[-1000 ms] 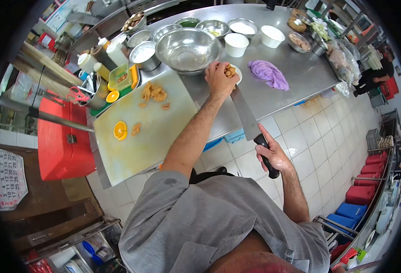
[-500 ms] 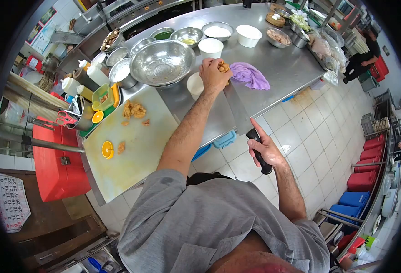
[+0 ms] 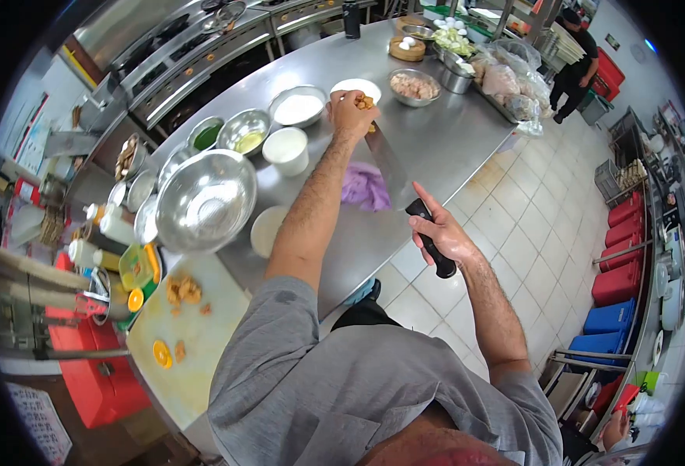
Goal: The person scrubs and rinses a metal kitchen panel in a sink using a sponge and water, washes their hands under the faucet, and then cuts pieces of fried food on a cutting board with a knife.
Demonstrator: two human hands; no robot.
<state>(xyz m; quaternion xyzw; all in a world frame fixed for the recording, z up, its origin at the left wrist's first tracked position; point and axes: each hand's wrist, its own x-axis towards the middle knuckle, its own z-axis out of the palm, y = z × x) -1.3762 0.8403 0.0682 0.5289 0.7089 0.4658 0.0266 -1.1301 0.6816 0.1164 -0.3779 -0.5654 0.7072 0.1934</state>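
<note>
My right hand (image 3: 449, 234) grips the black handle of a wide-bladed knife (image 3: 389, 161), forefinger stretched along the handle. The blade points up and left over the steel table. At its tip, my left hand (image 3: 350, 116) is closed on golden-brown fried pieces (image 3: 366, 102), just in front of a white tub (image 3: 350, 85). Whether any pieces rest on the blade is hard to tell. More fried pieces (image 3: 184, 290) lie on the cutting board (image 3: 210, 330) at the left, with an orange half (image 3: 162, 354). Under the blade is a purple cloth (image 3: 364, 186).
A large steel bowl (image 3: 206, 200), a second white tub (image 3: 286, 151) and several smaller bowls line the table (image 3: 428, 132). Raw meat pieces fill a bowl (image 3: 414, 87) at the back. Another person (image 3: 575, 66) stands far right; a person's hand (image 3: 614, 431) shows at lower right.
My left hand, with the fried pieces, and the knife have moved from near the nearer tub to the farther white tub. My view has shifted to the right along the table.
</note>
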